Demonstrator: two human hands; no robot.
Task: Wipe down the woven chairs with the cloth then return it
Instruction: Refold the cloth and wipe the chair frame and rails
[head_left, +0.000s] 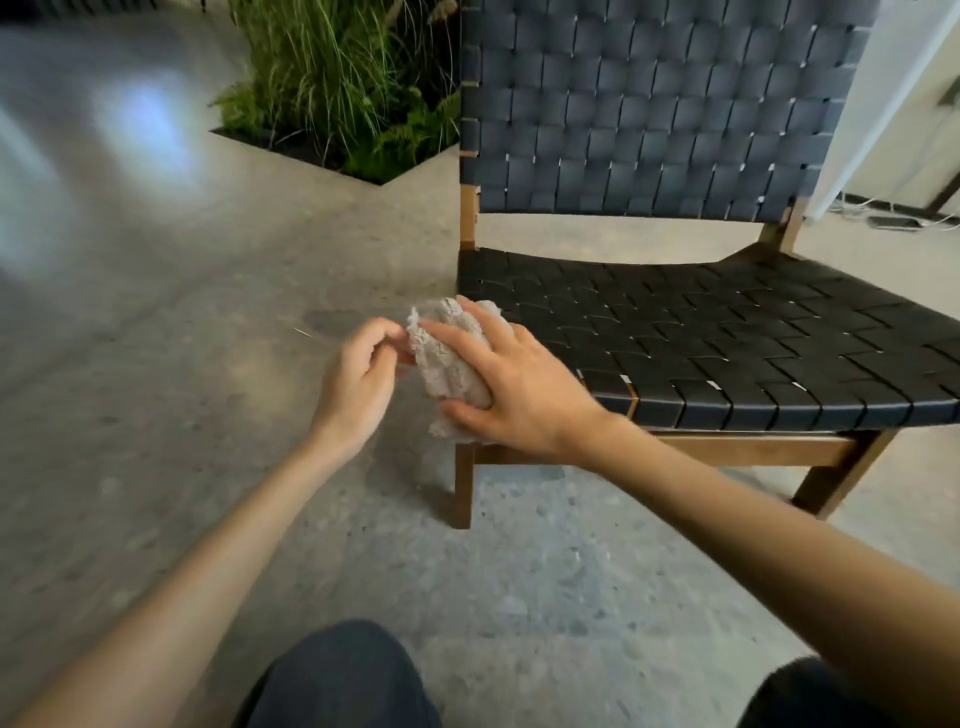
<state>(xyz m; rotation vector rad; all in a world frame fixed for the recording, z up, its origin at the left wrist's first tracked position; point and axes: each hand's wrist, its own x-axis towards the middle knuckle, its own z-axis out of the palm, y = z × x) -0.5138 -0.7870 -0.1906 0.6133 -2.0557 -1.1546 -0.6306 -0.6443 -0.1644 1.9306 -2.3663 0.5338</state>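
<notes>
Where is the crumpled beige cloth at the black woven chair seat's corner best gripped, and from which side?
Grip the bunched middle of the crumpled beige cloth from above, palm down, as the right hand does: it forms a thick wad, while the edge the left hand pinches is thin.

Concrete floor (208, 415) — 1 woven chair (727, 338)
</notes>
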